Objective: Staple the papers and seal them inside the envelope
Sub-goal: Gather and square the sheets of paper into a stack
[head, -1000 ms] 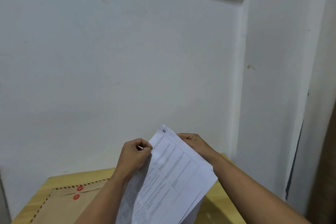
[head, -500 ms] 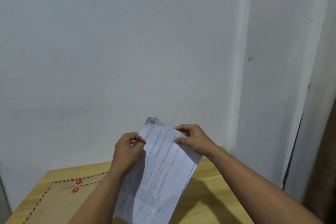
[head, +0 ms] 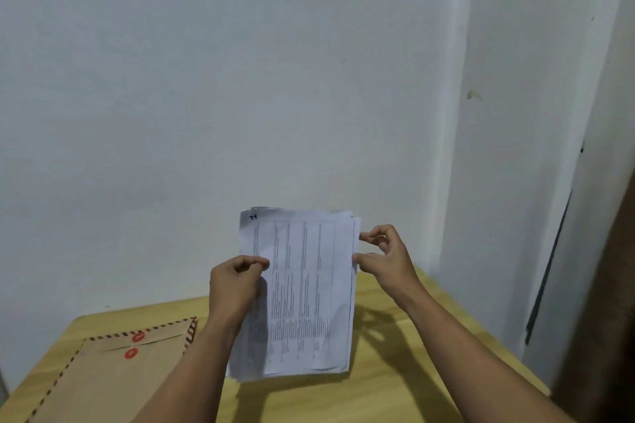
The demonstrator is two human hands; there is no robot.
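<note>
Now the white printed paper stack (head: 302,292) stands squared upright, no longer tilted; left hand (head: 237,285) pinches its edge, right hand (head: 385,257) fingertips steady the opposite edge. Stapling not begun; brown string-tie envelope (head: 113,374) lies at the worktop's (head: 395,388) left edge.

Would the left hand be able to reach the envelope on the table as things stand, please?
Probably yes, but not freely: the envelope lies uncovered just beside the left hand, yet that hand's fingers are pinching the papers, so it would need to let go first.

Soft, even light fell from above and in front, leaving the white wall (head: 240,96) dim and bluish. The papers (head: 302,292) and arms cast shadows toward the viewer on the bench (head: 395,371). Print was too blurred to read, and wide-angle distortion bent the edges.
</note>
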